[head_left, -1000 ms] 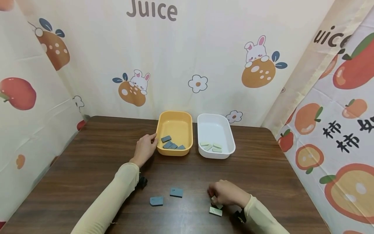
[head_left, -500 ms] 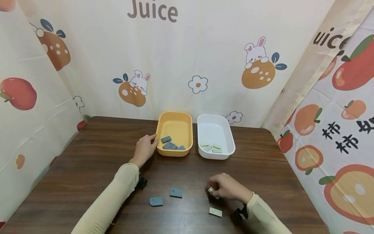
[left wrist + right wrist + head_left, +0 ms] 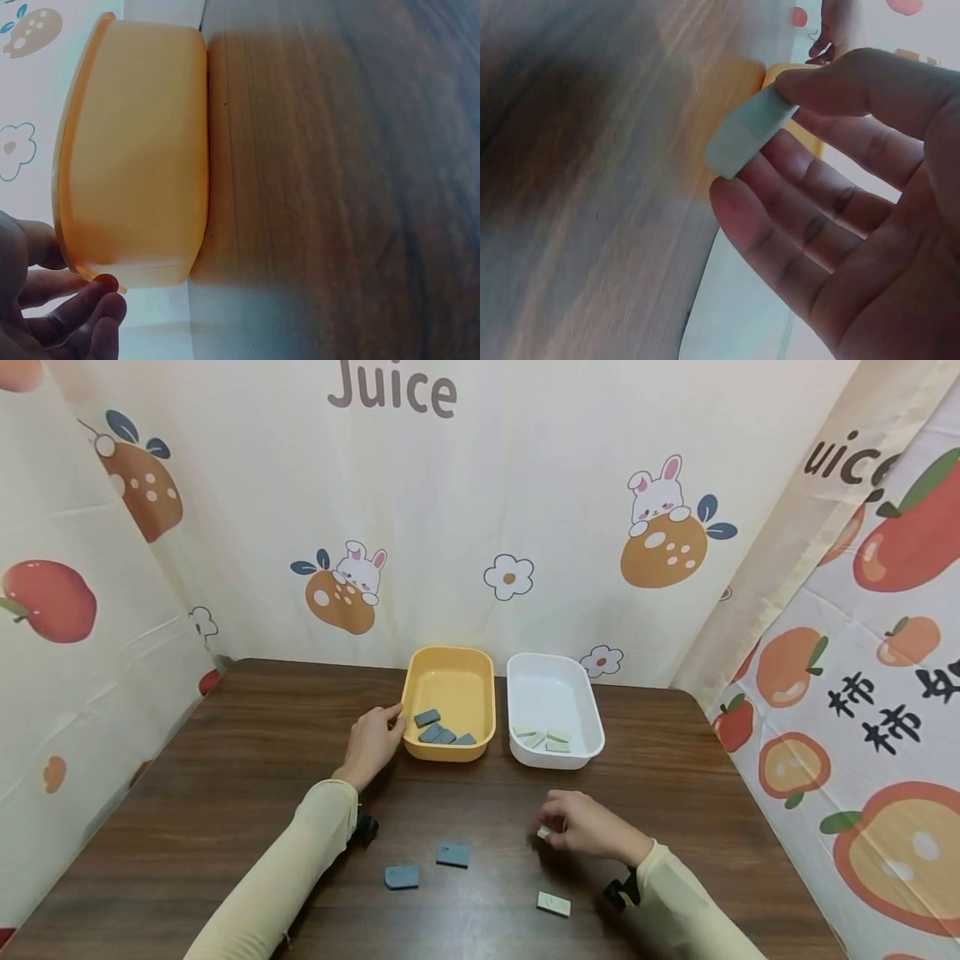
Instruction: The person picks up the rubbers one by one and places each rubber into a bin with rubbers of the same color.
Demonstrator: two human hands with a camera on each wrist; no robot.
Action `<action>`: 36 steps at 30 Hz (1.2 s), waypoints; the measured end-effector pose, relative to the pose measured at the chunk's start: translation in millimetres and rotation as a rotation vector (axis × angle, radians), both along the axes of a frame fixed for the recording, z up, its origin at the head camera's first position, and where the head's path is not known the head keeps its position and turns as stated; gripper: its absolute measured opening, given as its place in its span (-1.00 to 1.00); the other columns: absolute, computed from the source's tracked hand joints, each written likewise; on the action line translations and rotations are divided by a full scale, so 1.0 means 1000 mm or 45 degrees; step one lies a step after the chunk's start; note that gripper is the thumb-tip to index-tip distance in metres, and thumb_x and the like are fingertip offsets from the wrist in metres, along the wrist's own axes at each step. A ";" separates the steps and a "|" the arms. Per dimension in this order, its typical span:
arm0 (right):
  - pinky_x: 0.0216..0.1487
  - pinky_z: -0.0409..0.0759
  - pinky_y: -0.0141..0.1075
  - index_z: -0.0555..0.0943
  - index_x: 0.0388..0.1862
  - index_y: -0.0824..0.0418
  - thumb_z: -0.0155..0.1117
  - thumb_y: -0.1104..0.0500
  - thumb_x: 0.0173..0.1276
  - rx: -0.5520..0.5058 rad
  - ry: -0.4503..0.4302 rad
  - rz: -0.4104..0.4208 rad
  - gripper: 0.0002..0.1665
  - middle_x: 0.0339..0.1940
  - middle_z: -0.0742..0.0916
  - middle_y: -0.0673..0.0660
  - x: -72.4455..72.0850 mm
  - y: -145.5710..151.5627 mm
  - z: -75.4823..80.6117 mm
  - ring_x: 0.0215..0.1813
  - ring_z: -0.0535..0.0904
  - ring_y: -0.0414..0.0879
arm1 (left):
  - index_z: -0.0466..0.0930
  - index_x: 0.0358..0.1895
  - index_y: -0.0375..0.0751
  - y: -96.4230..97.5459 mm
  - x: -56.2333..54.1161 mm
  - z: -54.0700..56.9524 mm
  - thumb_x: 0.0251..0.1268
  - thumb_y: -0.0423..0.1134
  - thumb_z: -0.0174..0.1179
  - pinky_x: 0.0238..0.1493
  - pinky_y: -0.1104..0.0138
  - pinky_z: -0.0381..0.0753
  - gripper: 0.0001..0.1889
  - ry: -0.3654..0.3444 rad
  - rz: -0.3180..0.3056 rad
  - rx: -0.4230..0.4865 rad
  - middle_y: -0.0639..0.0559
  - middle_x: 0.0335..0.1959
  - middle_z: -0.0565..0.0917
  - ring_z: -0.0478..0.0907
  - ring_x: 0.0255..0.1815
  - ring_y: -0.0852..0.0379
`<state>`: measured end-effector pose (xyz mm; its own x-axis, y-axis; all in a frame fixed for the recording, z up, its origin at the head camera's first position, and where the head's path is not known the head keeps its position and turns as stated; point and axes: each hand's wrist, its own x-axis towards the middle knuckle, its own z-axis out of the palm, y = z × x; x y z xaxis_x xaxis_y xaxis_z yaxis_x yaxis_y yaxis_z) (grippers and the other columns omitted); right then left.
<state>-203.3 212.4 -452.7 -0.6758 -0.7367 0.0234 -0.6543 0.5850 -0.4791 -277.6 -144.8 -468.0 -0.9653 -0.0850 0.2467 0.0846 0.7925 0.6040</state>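
My left hand [image 3: 371, 745] pinches the rim of the yellow plastic bin [image 3: 139, 150] at its near left side. Grey-blue tiles [image 3: 427, 717] lie in that bin. In the right wrist view, my right hand [image 3: 840, 187] holds a pale green tile [image 3: 750, 131] between thumb and fingers, above the tabletop. In the head view this hand hovers in front of the white bin [image 3: 555, 760], where several pale green tiles [image 3: 557, 746] lie. Another pale green tile [image 3: 553, 904] lies on the table, nearer to me than the right hand.
Two grey-blue tiles, a notched one [image 3: 453, 855] and a rounded one [image 3: 402, 877], lie on the brown wooden table [image 3: 255, 760] between my arms. A printed curtain [image 3: 450, 510] hangs behind the bins and along both sides.
My right hand has picked the pale green tile up off the table beside the other one and carried it forward, toward the bins. The left hand has stayed on the yellow bin.
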 end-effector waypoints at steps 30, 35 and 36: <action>-0.36 0.46 -0.45 0.72 -0.28 0.25 0.31 0.42 0.15 -0.015 0.063 -0.095 -0.82 -0.41 0.61 -0.01 -0.034 0.008 0.035 -0.36 0.47 -0.22 | 0.56 0.22 -0.26 0.001 0.003 -0.001 0.39 -0.20 0.09 -0.41 0.30 0.44 -0.60 0.024 0.009 0.000 -0.14 -0.31 0.66 0.50 -0.43 0.04; -0.35 0.47 -0.44 0.73 -0.28 0.19 0.31 0.39 0.15 -0.001 0.089 -0.138 -0.81 -0.40 0.62 -0.01 -0.040 0.008 0.045 -0.35 0.47 -0.21 | 0.57 0.21 -0.28 0.001 0.004 0.000 0.38 -0.22 0.11 -0.39 0.25 0.48 -0.61 0.071 -0.002 0.002 -0.15 -0.31 0.67 0.54 -0.42 0.04; -0.34 0.47 -0.43 0.73 -0.27 0.20 0.31 0.39 0.15 -0.001 0.089 -0.152 -0.81 -0.39 0.63 -0.01 -0.042 0.008 0.047 -0.35 0.48 -0.21 | 0.57 0.21 -0.27 0.001 0.004 0.000 0.39 -0.21 0.11 -0.39 0.25 0.48 -0.61 0.072 -0.001 0.004 -0.15 -0.30 0.67 0.54 -0.41 0.04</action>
